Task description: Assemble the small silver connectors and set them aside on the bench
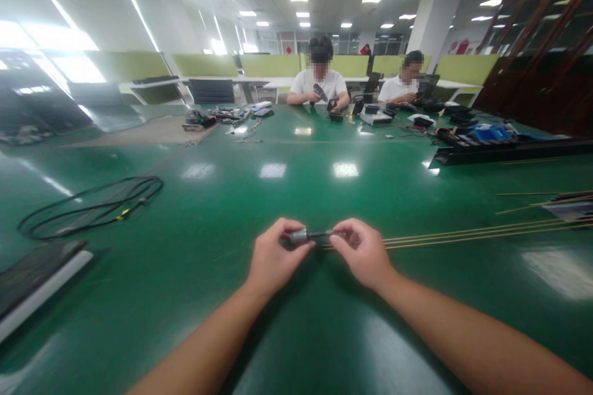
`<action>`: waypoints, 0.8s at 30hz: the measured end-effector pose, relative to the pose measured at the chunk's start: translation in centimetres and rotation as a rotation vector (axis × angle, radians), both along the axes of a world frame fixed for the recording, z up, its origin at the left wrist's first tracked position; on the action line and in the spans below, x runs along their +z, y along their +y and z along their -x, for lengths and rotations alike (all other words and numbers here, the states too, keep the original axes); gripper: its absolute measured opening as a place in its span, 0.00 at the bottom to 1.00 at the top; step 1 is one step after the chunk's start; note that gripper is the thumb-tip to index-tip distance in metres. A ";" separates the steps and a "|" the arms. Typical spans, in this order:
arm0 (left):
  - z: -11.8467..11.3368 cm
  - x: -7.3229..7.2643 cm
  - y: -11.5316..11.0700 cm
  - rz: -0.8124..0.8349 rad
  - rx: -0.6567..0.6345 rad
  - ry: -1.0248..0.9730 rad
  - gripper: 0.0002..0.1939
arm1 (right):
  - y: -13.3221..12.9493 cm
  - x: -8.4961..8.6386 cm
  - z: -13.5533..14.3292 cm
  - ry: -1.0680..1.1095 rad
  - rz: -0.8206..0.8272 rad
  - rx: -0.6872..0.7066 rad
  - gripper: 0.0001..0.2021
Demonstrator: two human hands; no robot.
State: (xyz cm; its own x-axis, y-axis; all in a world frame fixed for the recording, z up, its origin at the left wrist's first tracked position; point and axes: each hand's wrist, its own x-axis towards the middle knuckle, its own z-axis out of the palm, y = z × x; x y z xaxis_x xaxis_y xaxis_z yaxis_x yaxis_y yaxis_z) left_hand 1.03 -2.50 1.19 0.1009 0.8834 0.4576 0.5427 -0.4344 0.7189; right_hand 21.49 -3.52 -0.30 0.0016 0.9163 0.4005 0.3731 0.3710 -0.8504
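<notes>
The left hand (275, 257) pinches a small silver metal cylinder (299, 236), the right hand (365, 254) grips the thin dark rod (319, 234) extending from it, their shared long axis running left-to-right between both hands, over the glossy green table (222, 185).

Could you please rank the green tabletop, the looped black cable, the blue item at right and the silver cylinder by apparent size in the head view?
1. Green tabletop
2. Looped black cable
3. Blue item, farther from the camera
4. Silver cylinder, partly covered by the left hand
</notes>
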 end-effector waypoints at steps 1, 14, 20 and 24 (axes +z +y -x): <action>0.1 0.0 0.1 0.007 0.020 -0.008 0.13 | 0.0 0.0 0.0 0.006 0.001 -0.005 0.05; 0.7 -0.2 1.8 0.328 0.136 -0.644 0.31 | 0.3 -0.4 0.2 0.056 -0.027 0.023 0.07; 2.8 2.8 -0.4 0.351 0.211 -0.350 0.28 | 0.3 -0.6 0.3 0.099 -0.034 0.067 0.06; 7.5 3.9 -3.9 0.224 0.295 0.062 0.27 | 0.1 -0.6 0.5 0.097 -0.024 0.094 0.05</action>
State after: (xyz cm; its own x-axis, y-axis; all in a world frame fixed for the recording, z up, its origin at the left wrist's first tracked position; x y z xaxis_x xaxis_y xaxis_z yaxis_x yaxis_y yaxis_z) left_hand -6.52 -6.41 5.11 -0.1509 0.9563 0.2505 0.6667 -0.0887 0.7400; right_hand 21.03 -3.41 -0.92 -0.0437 0.9042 0.4248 0.2524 0.4214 -0.8710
